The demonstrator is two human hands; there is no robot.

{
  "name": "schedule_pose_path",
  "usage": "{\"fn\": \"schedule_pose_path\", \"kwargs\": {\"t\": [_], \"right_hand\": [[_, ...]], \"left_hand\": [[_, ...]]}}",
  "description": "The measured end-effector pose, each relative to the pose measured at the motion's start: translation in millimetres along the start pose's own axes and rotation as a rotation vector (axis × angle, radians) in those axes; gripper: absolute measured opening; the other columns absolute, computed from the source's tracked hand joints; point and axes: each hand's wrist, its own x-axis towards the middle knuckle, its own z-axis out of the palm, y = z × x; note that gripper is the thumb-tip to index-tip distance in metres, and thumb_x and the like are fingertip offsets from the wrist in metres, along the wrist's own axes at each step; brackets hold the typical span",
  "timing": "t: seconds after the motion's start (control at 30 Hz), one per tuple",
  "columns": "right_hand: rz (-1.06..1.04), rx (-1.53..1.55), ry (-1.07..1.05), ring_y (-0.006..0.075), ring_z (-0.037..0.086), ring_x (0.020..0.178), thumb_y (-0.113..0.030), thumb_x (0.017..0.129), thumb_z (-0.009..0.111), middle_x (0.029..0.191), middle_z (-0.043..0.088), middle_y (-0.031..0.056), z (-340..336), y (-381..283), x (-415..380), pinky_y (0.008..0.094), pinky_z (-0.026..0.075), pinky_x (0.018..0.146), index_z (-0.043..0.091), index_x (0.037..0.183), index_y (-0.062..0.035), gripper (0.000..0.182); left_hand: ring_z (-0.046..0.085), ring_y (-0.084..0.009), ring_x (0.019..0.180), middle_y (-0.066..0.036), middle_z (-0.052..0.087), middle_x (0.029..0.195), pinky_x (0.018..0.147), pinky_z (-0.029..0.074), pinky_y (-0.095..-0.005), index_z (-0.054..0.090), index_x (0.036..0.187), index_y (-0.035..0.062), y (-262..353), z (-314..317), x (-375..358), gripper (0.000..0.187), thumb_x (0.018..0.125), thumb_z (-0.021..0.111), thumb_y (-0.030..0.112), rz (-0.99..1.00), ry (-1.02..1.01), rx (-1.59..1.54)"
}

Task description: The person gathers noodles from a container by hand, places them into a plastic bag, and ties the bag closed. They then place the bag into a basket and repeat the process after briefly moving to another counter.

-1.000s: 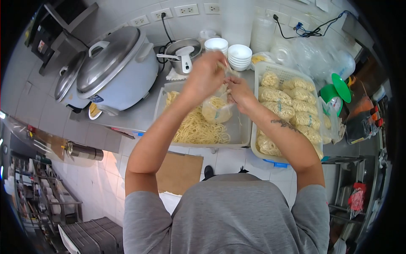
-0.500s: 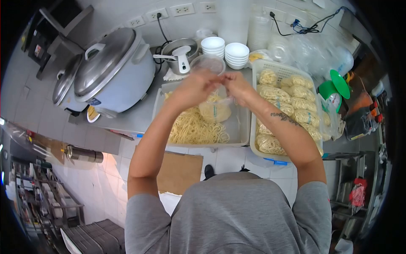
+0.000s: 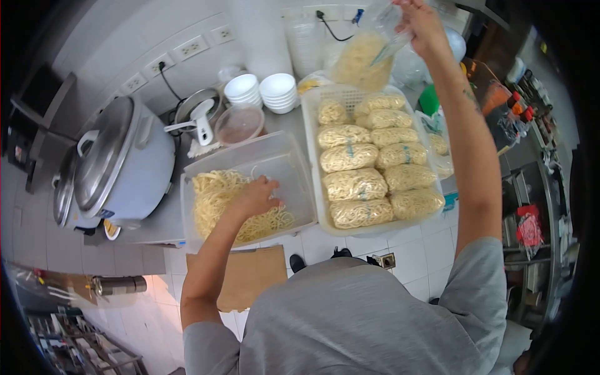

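Observation:
My right hand (image 3: pixel 420 20) is raised high at the top, gripping the neck of a clear bag of noodles (image 3: pixel 361 60) that hangs above the far end of the white basket (image 3: pixel 310 150). That basket holds several filled noodle bags (image 3: pixel 353 184) in two rows. My left hand (image 3: pixel 255 196) reaches down into the clear plastic tub (image 3: pixel 294 164) and rests on the loose yellow noodles (image 3: pixel 215 200), its fingers curled into them.
A large rice cooker (image 3: pixel 122 165) stands left of the tub. Behind it are a steel pot with a white ladle (image 3: pixel 199 115), a lidded clear container (image 3: pixel 239 124) and two stacks of white bowls (image 3: pixel 262 91). Wall sockets run along the tiled wall.
Both hands were together at the neck of a noodle bag over the tub. Now my right hand has lifted the bag up and right, and my left has dropped into the loose noodles.

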Motion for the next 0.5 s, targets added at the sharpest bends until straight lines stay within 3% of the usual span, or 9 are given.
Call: {"fn": "schedule_pose_path", "kwargs": {"t": [0.1,0.2,0.23,0.33,0.5], "right_hand": [[-0.128,-0.128,0.338,0.0188,0.058,0.061,-0.013,0.09,0.053,0.073,0.058,0.0078,-28,-24,-3,0.0322,0.052,0.059,0.057,0.105,-0.0017,0.019],[-0.324,-0.4,0.322,0.0065,0.047,0.049,-0.018,0.093,0.053,0.091,0.065,0.0025,-100,3,9,0.0225,0.039,0.047,0.06,0.101,-0.0036,0.018],[-0.348,-0.55,0.369,0.0079,0.051,0.052,-0.019,0.094,0.052,0.091,0.065,0.0024,-106,5,-1,0.0238,0.041,0.049,0.06,0.103,-0.0031,0.02],[-0.268,-0.891,0.401,0.0122,0.056,0.053,-0.018,0.092,0.051,0.09,0.067,0.0031,-158,36,-13,0.0267,0.045,0.051,0.06,0.102,-0.0068,0.017],[-0.17,-0.825,0.343,0.0129,0.059,0.056,-0.02,0.093,0.052,0.091,0.067,0.0046,-193,78,-49,0.0274,0.049,0.056,0.059,0.104,-0.0072,0.019]], "left_hand": [[0.053,-0.0358,0.104,-0.018,0.054,0.105,0.087,0.042,-0.0471,0.052,0.111,0.0045,27,9,3,0.046,0.077,0.069,0.03,-0.042,-0.025,0.256],[0.055,-0.035,0.102,-0.017,0.055,0.107,0.088,0.041,-0.0482,0.049,0.111,0.003,17,27,12,0.045,0.077,0.068,0.025,0.0,-0.096,0.265],[0.055,-0.0348,0.101,-0.016,0.055,0.106,0.088,0.041,-0.0482,0.05,0.109,0.0026,18,28,13,0.042,0.077,0.068,0.024,0.002,-0.109,0.274],[0.056,-0.0344,0.098,-0.015,0.057,0.104,0.087,0.041,-0.0484,0.053,0.103,0.0022,18,29,10,0.035,0.076,0.067,0.02,0.007,-0.13,0.307],[0.057,-0.0336,0.096,-0.014,0.059,0.1,0.086,0.041,-0.0482,0.057,0.096,0.005,28,27,-2,0.024,0.076,0.066,0.016,-0.03,-0.082,0.284]]}}
